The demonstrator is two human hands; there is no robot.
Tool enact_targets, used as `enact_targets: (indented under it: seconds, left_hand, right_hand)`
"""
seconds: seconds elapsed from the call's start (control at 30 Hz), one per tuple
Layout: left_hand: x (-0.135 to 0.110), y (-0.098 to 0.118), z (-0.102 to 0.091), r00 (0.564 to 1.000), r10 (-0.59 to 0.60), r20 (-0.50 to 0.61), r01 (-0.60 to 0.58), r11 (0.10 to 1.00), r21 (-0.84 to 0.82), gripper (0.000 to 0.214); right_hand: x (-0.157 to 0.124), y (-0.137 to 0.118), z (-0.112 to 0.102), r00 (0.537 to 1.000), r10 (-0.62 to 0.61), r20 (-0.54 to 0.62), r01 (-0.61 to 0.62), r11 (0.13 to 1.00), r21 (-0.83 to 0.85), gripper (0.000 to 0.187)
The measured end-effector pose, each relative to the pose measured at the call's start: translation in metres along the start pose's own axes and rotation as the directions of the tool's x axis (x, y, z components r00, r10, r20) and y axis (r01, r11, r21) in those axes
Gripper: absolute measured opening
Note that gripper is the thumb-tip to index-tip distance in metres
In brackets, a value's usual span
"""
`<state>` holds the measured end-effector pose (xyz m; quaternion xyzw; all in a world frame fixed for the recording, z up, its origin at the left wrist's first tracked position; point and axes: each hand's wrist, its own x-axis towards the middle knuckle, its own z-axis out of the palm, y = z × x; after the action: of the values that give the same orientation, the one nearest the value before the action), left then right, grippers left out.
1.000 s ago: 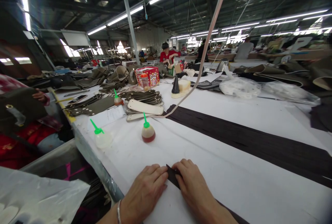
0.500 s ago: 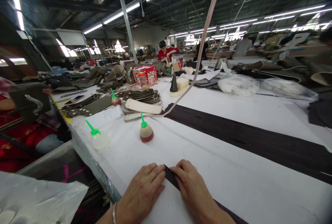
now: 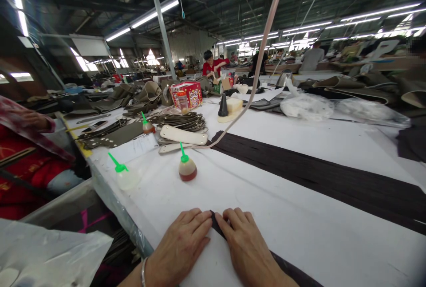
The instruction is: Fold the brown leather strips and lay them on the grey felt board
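Observation:
A narrow dark strip of material [image 3: 293, 273] runs diagonally over the white tabletop from between my hands toward the lower right. My left hand [image 3: 183, 247], with a bracelet at the wrist, is closed at the strip's far end, fingers pressed together along its left edge. My right hand [image 3: 245, 245] is bent over the strip from the other side, index finger against the end and the other fingers curled beside it. Part of the strip is hidden under the right hand. Beyond the hands stands a squeeze bottle [image 3: 188, 170] with brown liquid and a green nozzle.
More dark strips [image 3: 299, 171] lie side by side across the table. Left stands a pale green-nozzled bottle [image 3: 128, 179]. Behind are stacked straps [image 3: 183, 135], a red box [image 3: 191, 94] and a black cone [image 3: 222, 106]. A hose [image 3: 261, 56] hangs down. A co-worker [image 3: 29, 154] sits left.
My right hand has shifted slightly left and its fingers have spread more over the strip; my left hand stays. The co-worker at left has moved the dark panel out of view.

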<state>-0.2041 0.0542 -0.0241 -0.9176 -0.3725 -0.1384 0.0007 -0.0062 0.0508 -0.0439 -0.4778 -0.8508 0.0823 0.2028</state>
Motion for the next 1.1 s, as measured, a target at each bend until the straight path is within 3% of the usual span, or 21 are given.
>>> enact_targets:
  seconds: [0.17,0.33,0.43,0.57,0.7,0.9,1.1]
  left_hand:
    - [0.000,-0.001,-0.003,0.999,-0.019,0.043,0.020,0.999,-0.040,0.037]
    - [-0.006,-0.009,-0.002,0.990,-0.135,0.046,0.138,0.988,-0.073,0.038]
    - [-0.007,-0.011,-0.003,0.989,-0.144,0.042,0.148,0.985,-0.088,0.037]
    - [-0.003,-0.009,-0.007,0.995,-0.093,0.040,0.096,0.992,-0.086,0.041]
    - [0.005,-0.007,-0.009,1.000,-0.010,0.018,0.011,0.997,-0.075,0.029]
    - [0.016,-0.015,-0.013,0.992,0.125,0.033,-0.122,0.989,-0.088,0.018]
    - [0.027,-0.017,-0.027,0.983,0.162,0.083,-0.153,0.982,-0.111,0.024]
  right_hand:
    - [0.000,0.001,-0.001,0.999,-0.044,0.016,0.045,0.995,-0.085,0.046]
    - [0.002,-0.001,-0.004,0.998,-0.045,0.034,0.048,0.993,-0.107,0.051]
    - [0.004,-0.003,-0.006,0.997,-0.040,0.063,0.047,0.992,-0.116,0.056]
    - [0.010,-0.008,-0.010,0.994,-0.025,0.103,0.038,0.990,-0.133,0.060]
    - [0.012,-0.009,-0.014,0.994,0.023,0.103,-0.008,0.989,-0.146,0.062]
    - [0.007,-0.003,-0.015,0.989,0.092,0.113,-0.082,0.993,-0.090,0.041]
    - [-0.005,0.007,-0.014,0.997,0.016,0.071,-0.013,0.999,-0.038,0.035]
